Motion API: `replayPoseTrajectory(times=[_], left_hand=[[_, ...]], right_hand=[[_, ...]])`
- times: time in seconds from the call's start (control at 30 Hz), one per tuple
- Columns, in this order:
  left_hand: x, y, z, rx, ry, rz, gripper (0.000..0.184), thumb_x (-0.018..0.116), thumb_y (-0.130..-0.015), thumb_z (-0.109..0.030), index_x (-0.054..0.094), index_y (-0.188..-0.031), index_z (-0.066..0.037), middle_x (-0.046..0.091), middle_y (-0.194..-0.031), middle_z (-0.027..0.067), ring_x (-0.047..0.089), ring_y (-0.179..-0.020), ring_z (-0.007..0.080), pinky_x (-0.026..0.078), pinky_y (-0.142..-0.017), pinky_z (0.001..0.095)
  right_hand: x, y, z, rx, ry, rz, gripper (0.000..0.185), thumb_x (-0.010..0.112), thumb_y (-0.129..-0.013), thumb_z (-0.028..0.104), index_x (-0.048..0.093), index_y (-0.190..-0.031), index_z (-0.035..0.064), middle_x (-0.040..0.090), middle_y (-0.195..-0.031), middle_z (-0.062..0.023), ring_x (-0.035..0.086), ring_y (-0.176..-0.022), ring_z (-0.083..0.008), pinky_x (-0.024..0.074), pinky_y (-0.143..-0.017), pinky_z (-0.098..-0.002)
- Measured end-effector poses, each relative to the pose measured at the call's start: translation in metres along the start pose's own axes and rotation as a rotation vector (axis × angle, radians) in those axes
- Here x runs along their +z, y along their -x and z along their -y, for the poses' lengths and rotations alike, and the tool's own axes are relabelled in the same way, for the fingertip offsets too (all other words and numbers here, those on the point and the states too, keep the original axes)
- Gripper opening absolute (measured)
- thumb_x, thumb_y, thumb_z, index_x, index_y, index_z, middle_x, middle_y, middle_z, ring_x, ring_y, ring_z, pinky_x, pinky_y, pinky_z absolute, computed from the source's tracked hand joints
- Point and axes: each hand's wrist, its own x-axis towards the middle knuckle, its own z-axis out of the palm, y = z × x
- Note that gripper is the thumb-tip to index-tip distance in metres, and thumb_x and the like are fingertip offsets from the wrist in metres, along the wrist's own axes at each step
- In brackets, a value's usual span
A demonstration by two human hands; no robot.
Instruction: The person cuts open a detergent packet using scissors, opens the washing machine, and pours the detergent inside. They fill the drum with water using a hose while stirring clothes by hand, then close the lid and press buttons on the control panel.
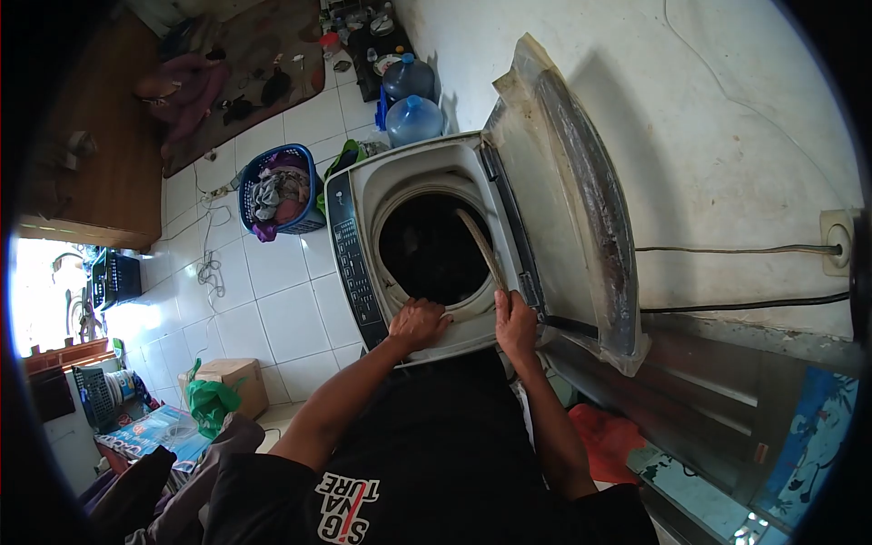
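Note:
A top-loading washing machine [368, 186] stands in the middle with its lid [554, 200] raised against the wall. Its round drum opening [427, 245] is dark inside, and the contents are hard to make out. My right hand [515, 322] is closed round a long, thin brownish hose or stick [481, 243], whose far end reaches over the drum. On the near rim of the opening rests my left hand [420, 323], its fingers curled at the edge; whether it holds anything is hidden.
Left of the machine, a blue basket [315, 202] holds clothes. Blue water jugs [413, 120] stand behind. A cable [211, 272] lies on the tiles, near a cardboard box [245, 381] and a green bag [211, 400]. A person [186, 91] is on the far rug.

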Motion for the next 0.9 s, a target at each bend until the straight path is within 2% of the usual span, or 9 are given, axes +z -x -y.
replayPoseTrajectory(times=[0.23, 0.33, 0.4, 0.47, 0.6, 0.9], left_hand=[[0.001, -0.001, -0.001, 0.024, -0.001, -0.078, 0.027, 0.056, -0.093, -0.029, 0.068, -0.089, -0.006, 0.069, -0.087, 0.0126, 0.065, -0.091, 0.0285, 0.047, -0.089, 0.0409], [0.002, -0.001, 0.000, 0.016, 0.021, -0.119, 0.026, 0.054, -0.094, -0.028, 0.067, -0.090, -0.005, 0.068, -0.086, 0.0129, 0.065, -0.091, 0.0298, 0.048, -0.088, 0.0439], [0.004, -0.002, 0.001, 0.010, -0.030, -0.138, 0.023, 0.056, -0.093, -0.027, 0.066, -0.098, -0.006, 0.069, -0.089, 0.0121, 0.064, -0.092, 0.0273, 0.046, -0.088, 0.0417], [0.010, -0.002, 0.005, 0.012, -0.042, -0.170, 0.024, 0.056, -0.093, -0.027, 0.066, -0.102, -0.006, 0.070, -0.091, 0.0120, 0.064, -0.093, 0.0273, 0.045, -0.089, 0.0419], [0.014, -0.004, 0.006, -0.007, -0.048, -0.221, 0.027, 0.056, -0.092, -0.026, 0.065, -0.107, -0.006, 0.071, -0.095, 0.0126, 0.063, -0.097, 0.0277, 0.042, -0.091, 0.0420], [0.003, -0.004, 0.002, -0.035, -0.005, -0.170, 0.023, 0.057, -0.091, -0.023, 0.067, -0.099, -0.005, 0.070, -0.092, 0.0135, 0.063, -0.097, 0.0267, 0.043, -0.092, 0.0416]], right_hand=[[-0.001, -0.002, -0.003, -0.011, -0.030, 0.022, 0.039, 0.055, -0.100, 0.034, 0.053, -0.078, 0.0016, 0.054, -0.059, -0.0198, 0.056, -0.059, -0.0449, 0.0413, -0.053, -0.0493], [-0.006, -0.008, -0.002, -0.009, -0.045, 0.060, 0.041, 0.052, -0.101, 0.037, 0.054, -0.080, 0.0012, 0.054, -0.061, -0.0210, 0.056, -0.061, -0.0455, 0.0415, -0.055, -0.0497], [-0.012, -0.012, 0.000, -0.012, -0.047, 0.093, 0.044, 0.050, -0.102, 0.039, 0.054, -0.082, 0.0008, 0.056, -0.063, -0.0224, 0.057, -0.063, -0.0459, 0.0417, -0.056, -0.0501], [-0.020, -0.016, 0.003, -0.056, -0.046, 0.134, 0.041, 0.054, -0.100, 0.037, 0.053, -0.079, 0.0015, 0.052, -0.057, -0.0192, 0.055, -0.055, -0.0429, 0.0408, -0.051, -0.0470], [-0.029, -0.021, 0.005, -0.052, -0.091, 0.179, 0.044, 0.053, -0.100, 0.038, 0.052, -0.077, 0.0008, 0.050, -0.055, -0.0180, 0.055, -0.053, -0.0400, 0.0403, -0.050, -0.0453], [-0.037, -0.030, 0.009, -0.030, -0.163, 0.341, 0.049, 0.053, -0.100, 0.042, 0.056, -0.075, -0.0005, 0.050, -0.054, -0.0161, 0.052, -0.049, -0.0334, 0.0388, -0.050, -0.0424]])
